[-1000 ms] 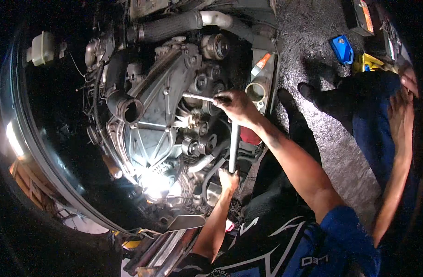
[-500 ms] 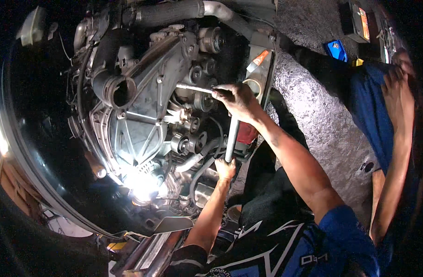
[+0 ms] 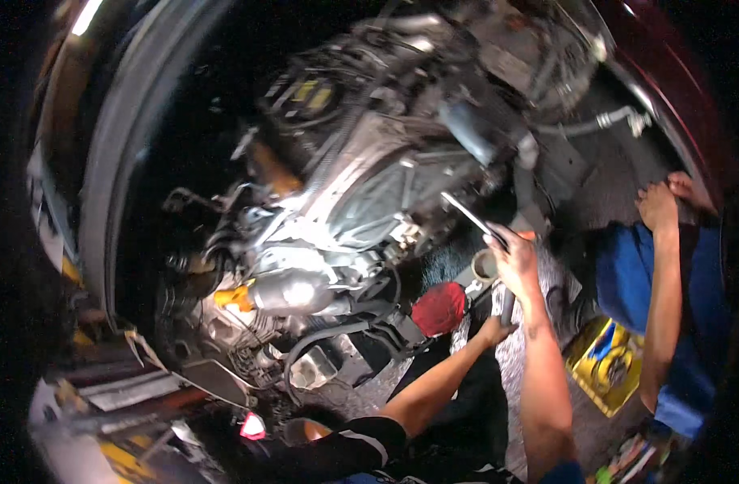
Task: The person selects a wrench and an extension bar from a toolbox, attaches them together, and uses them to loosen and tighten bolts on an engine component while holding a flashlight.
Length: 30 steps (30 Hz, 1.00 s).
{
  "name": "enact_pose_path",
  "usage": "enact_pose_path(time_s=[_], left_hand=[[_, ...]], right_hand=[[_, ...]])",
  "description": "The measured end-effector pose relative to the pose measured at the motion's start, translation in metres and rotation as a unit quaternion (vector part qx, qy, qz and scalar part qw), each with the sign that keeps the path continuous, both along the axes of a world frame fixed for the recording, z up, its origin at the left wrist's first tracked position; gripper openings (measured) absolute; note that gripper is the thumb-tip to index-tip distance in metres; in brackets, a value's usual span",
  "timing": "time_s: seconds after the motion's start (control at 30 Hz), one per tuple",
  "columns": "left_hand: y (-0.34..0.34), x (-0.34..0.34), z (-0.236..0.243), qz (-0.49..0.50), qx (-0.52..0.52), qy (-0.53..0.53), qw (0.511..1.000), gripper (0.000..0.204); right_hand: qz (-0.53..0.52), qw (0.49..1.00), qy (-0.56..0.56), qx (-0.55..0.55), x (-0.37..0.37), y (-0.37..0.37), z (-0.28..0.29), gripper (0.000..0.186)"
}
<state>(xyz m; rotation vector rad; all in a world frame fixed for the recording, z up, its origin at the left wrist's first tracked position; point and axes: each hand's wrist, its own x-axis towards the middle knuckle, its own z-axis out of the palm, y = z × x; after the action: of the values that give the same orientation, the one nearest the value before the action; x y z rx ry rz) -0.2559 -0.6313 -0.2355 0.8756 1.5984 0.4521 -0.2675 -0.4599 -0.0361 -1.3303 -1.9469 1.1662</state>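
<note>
Right hand [image 3: 514, 262]: fingers closed on the near end of a slim, straight steel bar [image 3: 472, 216], which slants up and left. Far tip of bar lies by the right edge of the dark, ribbed engine cover [image 3: 385, 194]; blurred, contact cannot be told. Left hand [image 3: 494, 329]: closed round the lower end of a grey tubular handle [image 3: 508, 305], below the right hand. Just left of the right hand: pale, round-mouthed neck [image 3: 484, 264]. Near left hand: rounded red piece [image 3: 439, 310], material unclear. Near the cover's lower edge: glossy grey cylinder with yellow-orange end [image 3: 293, 292], brightly lit. Co-worker's hand [image 3: 658, 208]: far right, well apart.
</note>
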Motion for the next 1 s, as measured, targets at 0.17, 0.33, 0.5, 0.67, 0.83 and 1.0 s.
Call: enact_pose_path(time_s=[0.17,0.33,0.5,0.67,0.83,1.0], left_hand=[[-0.060,-0.086,0.048,-0.098,-0.070,0.142,0.983,0.053],[-0.126,-0.173,0.121,-0.156,-0.047,0.224,0.961,0.045],[-0.164,-0.198,0.219,-0.115,0.037,0.160,0.980,0.048],[-0.128,-0.164,0.278,-0.149,0.060,0.210,0.964,0.042],[-0.093,-0.137,0.282,-0.120,0.022,0.262,0.957,0.044],[-0.072,-0.121,0.276,-0.094,-0.022,0.267,0.959,0.045]], right_hand=[[-0.016,0.996,0.078,-0.046,0.039,-0.015,-0.051,0.025],[-0.185,0.837,0.371,-0.357,0.051,-0.090,-0.024,0.026],[-0.241,0.769,0.427,-0.410,0.053,-0.125,-0.003,0.026],[-0.220,0.770,0.437,-0.409,0.066,-0.086,-0.025,0.019],[-0.194,0.763,0.439,-0.433,0.053,-0.030,-0.042,0.008],[-0.160,0.748,0.406,-0.501,0.039,0.011,-0.065,0.014]])
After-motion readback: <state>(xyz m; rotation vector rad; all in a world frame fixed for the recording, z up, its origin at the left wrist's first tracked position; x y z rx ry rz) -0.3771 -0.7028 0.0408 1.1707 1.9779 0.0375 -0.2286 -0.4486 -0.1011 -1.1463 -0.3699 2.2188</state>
